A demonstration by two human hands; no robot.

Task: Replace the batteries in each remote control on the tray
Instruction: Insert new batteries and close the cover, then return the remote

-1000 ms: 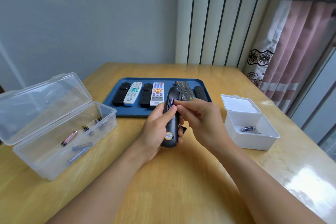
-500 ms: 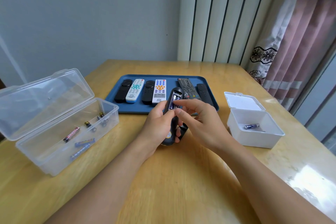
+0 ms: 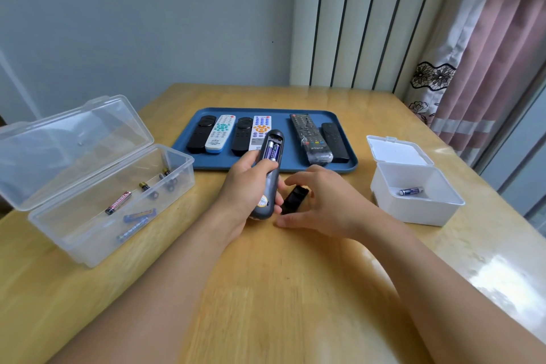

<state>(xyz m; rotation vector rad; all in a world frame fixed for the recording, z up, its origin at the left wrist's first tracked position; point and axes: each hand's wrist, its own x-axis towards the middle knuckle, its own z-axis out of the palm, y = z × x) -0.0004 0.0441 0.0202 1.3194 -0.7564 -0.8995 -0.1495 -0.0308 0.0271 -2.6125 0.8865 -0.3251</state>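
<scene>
My left hand (image 3: 243, 186) grips a grey remote (image 3: 272, 186), back side up, just in front of the blue tray (image 3: 291, 155). The remote's battery bay is uncovered and holds two blue batteries (image 3: 273, 151). On the table beside the remote lies the black battery cover (image 3: 294, 199); my right hand (image 3: 325, 207) is curled round it, thumb below and fingers above. Several other remotes (image 3: 220, 134) lie face up in a row on the tray.
At the left stands an open clear plastic box (image 3: 112, 248) holding several loose batteries (image 3: 118, 202). A small open white box (image 3: 413, 213) at the right holds one blue battery (image 3: 411, 191). Curtains hang beyond the table's right edge.
My right hand has left the battery bay and dropped to the table, onto the black cover. The second battery now sits in the bay. My left hand still holds the remote.
</scene>
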